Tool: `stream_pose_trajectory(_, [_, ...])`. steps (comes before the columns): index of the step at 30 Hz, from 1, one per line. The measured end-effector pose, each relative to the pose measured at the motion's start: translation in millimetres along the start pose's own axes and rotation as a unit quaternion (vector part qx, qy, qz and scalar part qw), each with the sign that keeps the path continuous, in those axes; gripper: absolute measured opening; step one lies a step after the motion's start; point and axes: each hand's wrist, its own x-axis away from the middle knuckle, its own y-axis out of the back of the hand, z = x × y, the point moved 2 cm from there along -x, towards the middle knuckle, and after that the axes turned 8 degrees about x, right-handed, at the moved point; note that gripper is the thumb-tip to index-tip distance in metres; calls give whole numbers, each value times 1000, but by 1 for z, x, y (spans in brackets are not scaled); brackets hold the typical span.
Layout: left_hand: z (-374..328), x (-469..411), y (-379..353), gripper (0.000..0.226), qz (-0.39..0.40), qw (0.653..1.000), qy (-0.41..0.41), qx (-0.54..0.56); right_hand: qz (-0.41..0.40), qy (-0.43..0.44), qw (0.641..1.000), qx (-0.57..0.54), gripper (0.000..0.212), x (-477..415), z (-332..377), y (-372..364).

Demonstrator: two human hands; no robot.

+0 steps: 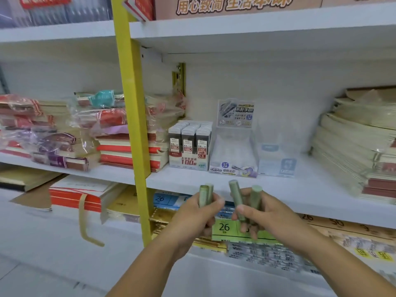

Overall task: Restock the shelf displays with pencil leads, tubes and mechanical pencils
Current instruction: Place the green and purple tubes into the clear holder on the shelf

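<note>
While both arms reach forward from the bottom of the view, the left grip [199,213] is clenched around the left tubes [206,195], two pale green tubes held upright side by side and touching, their capped tops sticking out above the fingers. The right grip [264,213] grasps the right tubes [256,197], another two of the same pale green; one stands nearly upright and the other, nearer the thumb, tilts toward the left grip. The two grips are close together but apart, held in front of the edge of the white shelf [214,182]. Farther back on that shelf stands the lead box [189,144], a display carton packed with three rows of dark pencil-lead packs. Just beside it on the right is a clear display box [234,155] with a printed back card, and beside that a second clear box [277,159]. A yellow upright [132,116] runs down the shelving to the left of the lead box, with stacked red and cream notebooks [128,151] behind it. A tall cream stack [353,151] sits at the shelf's right end. Below the grips, a green price tag [225,228] reads 26.
</note>
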Motion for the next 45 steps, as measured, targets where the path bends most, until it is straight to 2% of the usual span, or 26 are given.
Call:
stream_pose_trajectory(5, [-1, -13, -3, 32, -38, 997, -53, 27, 53, 5, 997, 54, 25, -9, 3, -8])
stream_pose_trajectory(10, [-3, -19, 1, 18, -64, 994, -59, 70, -16, -1, 996, 83, 22, -15, 0, -6])
stream_pose_trajectory(15, [-13, -19, 8, 30, -59, 991, -86, 89, -26, -44, 995, 84, 47, -18, 3, -2])
stream_pose_trajectory(17, [-16, -19, 9, 38, -52, 991, -89, 88, -24, -43, 995, 90, 39, -17, 3, 0])
stream_pose_trajectory(19, [-16, -17, 9, 34, -40, 992, -90, 83, -33, -15, 993, 109, 11, -16, 4, 1])
stream_pose_trajectory(20, [-16, -17, 8, 36, -35, 992, -91, 81, -42, 8, 992, 117, 9, -15, 5, 1])
stream_pose_trajectory(24, [-20, -15, 4, 55, -27, 990, -109, 81, -107, 93, 979, 146, 30, -11, 18, 4])
stream_pose_trajectory(27, [-22, -14, 6, 45, -48, 990, -114, 61, -130, 111, 971, 167, 39, -11, 25, 4])
stream_pose_trajectory(29, [-21, -14, 8, 28, -66, 990, -114, 41, -142, 113, 971, 158, 39, -10, 26, 3])
stream_pose_trajectory(31, [-20, -14, 9, 21, -75, 990, -114, 31, -154, 118, 973, 125, 40, -10, 27, 3])
stream_pose_trajectory(35, [-21, -17, 8, 25, -85, 988, -118, 48, -166, 113, 977, -71, 28, -13, 27, 0])
stream_pose_trajectory(37, [-21, -20, 9, 25, -87, 988, -114, 63, -179, 115, 972, -96, 23, -18, 28, 0])
stream_pose_trajectory(39, [-21, -21, 9, 28, -98, 985, -108, 88, -201, 127, 969, -61, 23, -24, 34, 3])
stream_pose_trajectory(43, [-26, -28, 17, 54, -125, 975, -121, 139, -252, 171, 949, 81, 23, -57, 63, 29])
stream_pose_trajectory(45, [-27, -32, 22, 47, -123, 972, -123, 159, -233, 173, 941, 175, 23, -81, 75, 36])
